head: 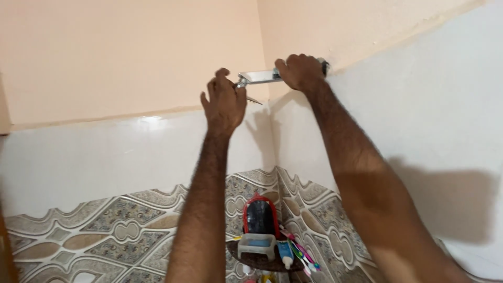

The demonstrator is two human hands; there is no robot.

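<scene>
High in the far corner of the wall, the right hand point(299, 71) is closed around the shiny metal bar point(259, 77), which seems stiff, light and slippery, best held near its ends, while the left hand point(224, 102) pinches a small tool point(252, 99) at its left end.

corner shelf point(246, 258) | red-framed mirror point(260, 216) | soap dish point(256, 245) | toothbrushes point(303, 254) | patterned tiles point(120, 225)
</scene>
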